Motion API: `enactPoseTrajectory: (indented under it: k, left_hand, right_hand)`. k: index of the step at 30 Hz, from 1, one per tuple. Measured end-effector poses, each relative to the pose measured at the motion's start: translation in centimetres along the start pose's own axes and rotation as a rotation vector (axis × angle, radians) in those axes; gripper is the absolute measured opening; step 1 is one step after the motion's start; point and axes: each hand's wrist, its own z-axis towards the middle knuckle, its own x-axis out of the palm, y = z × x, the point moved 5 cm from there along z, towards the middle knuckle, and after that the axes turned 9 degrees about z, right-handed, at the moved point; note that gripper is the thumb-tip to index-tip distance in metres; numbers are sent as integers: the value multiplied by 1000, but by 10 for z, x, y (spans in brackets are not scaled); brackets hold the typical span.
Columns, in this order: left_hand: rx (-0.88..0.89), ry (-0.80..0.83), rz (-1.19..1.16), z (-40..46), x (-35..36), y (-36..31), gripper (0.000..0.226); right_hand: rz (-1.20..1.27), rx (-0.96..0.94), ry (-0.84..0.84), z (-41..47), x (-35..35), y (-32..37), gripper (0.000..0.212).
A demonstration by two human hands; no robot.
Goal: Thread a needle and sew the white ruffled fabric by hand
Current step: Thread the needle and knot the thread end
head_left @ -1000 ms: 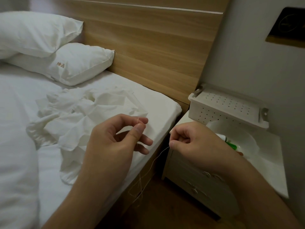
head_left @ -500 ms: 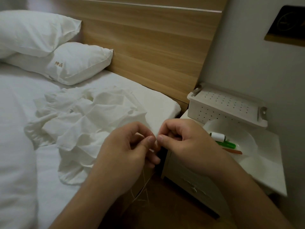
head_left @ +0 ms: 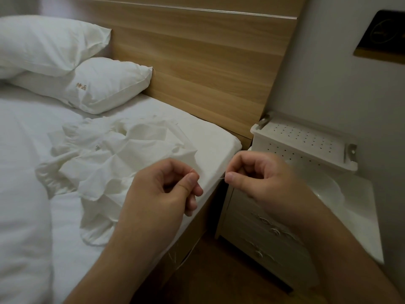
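White bed (head_left: 32,194) against wooden headboard (head_left: 197,62), pale nightstand (head_left: 274,227) beside it

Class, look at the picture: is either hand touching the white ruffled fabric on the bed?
No: the left hand and right hand hover apart from the white ruffled fabric.

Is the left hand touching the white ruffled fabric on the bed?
Cannot tell. In the head view the left hand overlaps the white ruffled fabric, pinching thread; whether it hovers above or rests on it isn't clear.
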Motion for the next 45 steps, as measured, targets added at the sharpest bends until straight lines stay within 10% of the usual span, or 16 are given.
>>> enactPoseTrajectory:
  k: [12,45]
  left_hand:
    - [98,-128,104,-2,-8,-4,13]
    - [-125,179,-46,-1,9,10,12]
  right_hand:
    - [-73,-21,70,-2,13,8,10]
    - [-115,-210,-91,-2,25,8,13]
